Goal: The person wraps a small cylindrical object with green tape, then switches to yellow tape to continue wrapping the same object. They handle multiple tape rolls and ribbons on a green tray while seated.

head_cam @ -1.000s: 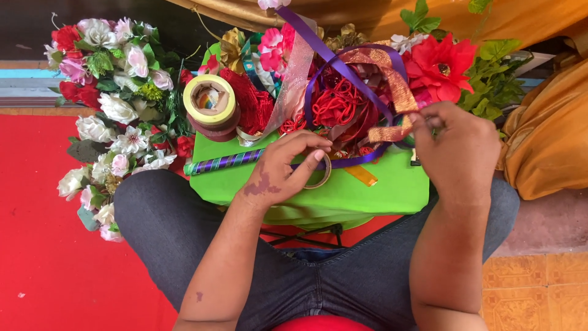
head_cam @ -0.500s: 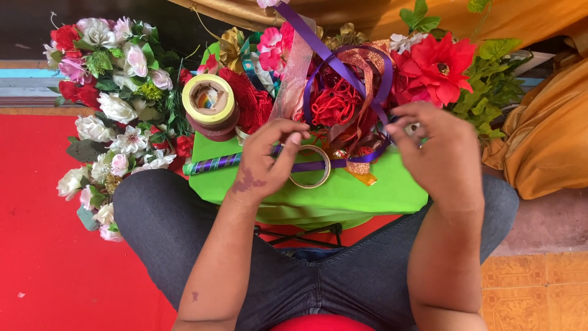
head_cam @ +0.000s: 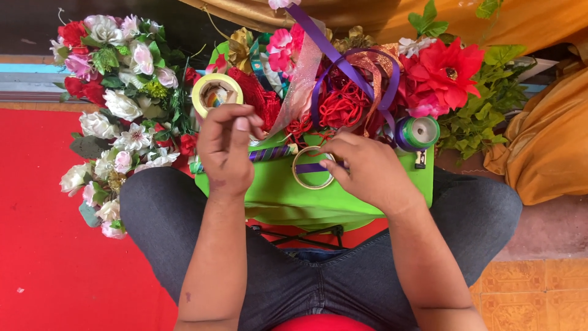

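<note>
I sit with a small green table over my lap. My left hand is raised at its left end, fingers curled against the lower rim of a yellow tape roll; a firm grip does not show. My right hand rests on the table top. Its fingertips pinch a short purple ribbon that crosses a thin clear ring. A longer purple ribbon loop rises from a heap of red and orange ribbons just behind.
A bunch of white, pink and red artificial flowers lies at the left. Red flowers with green leaves stand at the right, beside a green ribbon spool. Orange cloth lies far right, red carpet left.
My left hand left the ribbon on the table and moved up and left to the yellow tape roll. My right hand came down from the ribbon heap to the ring.
</note>
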